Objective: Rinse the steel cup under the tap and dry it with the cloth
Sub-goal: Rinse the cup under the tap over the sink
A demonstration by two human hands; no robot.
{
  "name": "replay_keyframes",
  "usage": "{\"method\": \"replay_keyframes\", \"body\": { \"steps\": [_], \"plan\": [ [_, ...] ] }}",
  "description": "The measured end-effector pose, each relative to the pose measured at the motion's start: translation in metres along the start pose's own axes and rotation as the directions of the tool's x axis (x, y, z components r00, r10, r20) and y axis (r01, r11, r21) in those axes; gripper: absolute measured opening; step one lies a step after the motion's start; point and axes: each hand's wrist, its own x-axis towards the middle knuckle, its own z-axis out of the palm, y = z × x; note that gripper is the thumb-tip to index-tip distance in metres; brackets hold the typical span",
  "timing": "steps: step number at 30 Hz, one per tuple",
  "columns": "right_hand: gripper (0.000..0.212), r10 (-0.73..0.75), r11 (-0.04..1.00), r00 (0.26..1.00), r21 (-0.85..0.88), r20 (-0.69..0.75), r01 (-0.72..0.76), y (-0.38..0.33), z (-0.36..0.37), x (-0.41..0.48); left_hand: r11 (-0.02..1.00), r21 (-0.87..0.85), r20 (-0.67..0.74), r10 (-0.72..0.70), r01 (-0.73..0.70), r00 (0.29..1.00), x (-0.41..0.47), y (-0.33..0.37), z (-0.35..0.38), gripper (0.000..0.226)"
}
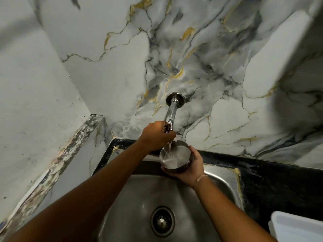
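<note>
A chrome tap (172, 109) sticks out of the marble-patterned wall above the sink. My left hand (156, 136) is closed around the tap's handle near the spout. My right hand (191, 167) holds the steel cup (175, 157) from below and from the right, mouth up, directly under the spout. A thin stream of water runs into the cup, and water pools inside it. No cloth is in view.
The steel sink (222, 179) lies below, with its round drain (162, 221) near the bottom centre. A black counter (272, 182) runs to the right, with a white plastic container (297, 227) at its lower right. A marbled ledge (82, 135) borders the left.
</note>
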Motion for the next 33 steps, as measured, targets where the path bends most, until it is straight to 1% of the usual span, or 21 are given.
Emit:
{"method": "replay_keyframes", "body": {
  "steps": [3,5,7,8,10,12,14,17,18,20,23,25,27,29,31,33],
  "plan": [
    [0.063,-0.013,0.999,0.999,-0.039,0.033,0.015,-0.007,0.019,0.004,0.999,0.034,0.052,0.023,-0.025,0.998,0.004,-0.003,-0.003,0.038],
    [0.058,0.023,0.996,0.995,-0.093,0.101,-0.014,-0.002,0.030,0.006,0.998,0.050,0.073,0.033,-0.036,0.997,0.005,-0.003,-0.005,0.032],
    [0.060,0.077,0.986,0.986,-0.161,0.151,-0.053,0.010,0.031,0.009,0.997,0.057,0.084,0.043,-0.048,0.996,0.007,-0.004,-0.007,0.030],
    [0.064,0.103,0.982,0.983,-0.173,0.150,-0.077,0.017,0.025,0.011,0.997,0.055,0.094,0.048,-0.053,0.994,0.008,-0.005,-0.006,0.029],
    [0.068,0.145,0.976,0.986,-0.173,0.080,-0.129,0.026,0.012,0.007,0.997,0.041,0.120,0.058,-0.064,0.991,0.011,-0.008,-0.007,0.026],
    [0.064,0.155,0.977,0.988,-0.151,0.003,-0.153,0.024,-0.003,0.000,0.997,0.013,0.145,0.077,-0.080,0.986,0.013,-0.009,-0.008,0.025],
    [0.063,0.118,0.984,0.992,-0.127,-0.045,-0.123,0.011,-0.011,-0.006,0.996,-0.007,0.161,0.094,-0.094,0.982,0.014,-0.010,-0.008,0.025],
    [0.058,0.042,0.996,0.997,-0.077,-0.060,-0.047,-0.015,-0.006,-0.001,0.994,-0.008,0.163,0.106,-0.106,0.981,0.016,-0.013,-0.007,0.024],
    [0.060,0.055,0.995,0.998,-0.077,-0.044,-0.058,-0.020,0.000,0.003,0.994,-0.011,0.163,0.106,-0.106,0.981,0.017,-0.014,-0.006,0.026],
    [0.064,0.115,0.988,0.992,-0.111,0.041,-0.110,-0.020,0.015,0.009,0.995,-0.012,0.163,0.104,-0.104,0.981,0.018,-0.016,-0.006,0.029],
    [0.063,0.195,0.972,0.968,-0.164,0.159,-0.169,-0.005,0.026,0.015,0.993,0.004,0.153,0.116,-0.118,0.981,0.017,-0.016,-0.007,0.032],
    [0.061,0.222,0.965,0.965,-0.173,0.138,-0.197,0.005,0.022,0.013,0.991,0.001,0.157,0.133,-0.135,0.979,0.017,-0.015,-0.007,0.031],
    [0.057,0.231,0.957,0.970,-0.197,0.070,-0.213,0.011,0.012,0.002,0.989,-0.018,0.178,0.147,-0.146,0.973,0.018,-0.015,-0.007,0.028],
    [0.057,0.231,0.942,0.973,-0.248,-0.002,-0.224,0.007,-0.001,-0.008,0.988,-0.043,0.198,0.152,-0.146,0.968,0.019,-0.017,-0.007,0.023],
    [0.060,0.170,0.942,0.983,-0.282,-0.067,-0.182,-0.004,-0.015,-0.009,0.987,-0.067,0.217,0.157,-0.146,0.963,0.020,-0.017,-0.008,0.019],
    [0.068,0.115,0.949,0.990,-0.284,-0.079,-0.133,-0.018,-0.017,-0.006,0.985,-0.086,0.240,0.165,-0.149,0.957,0.022,-0.018,-0.009,0.019]
  ]
}}
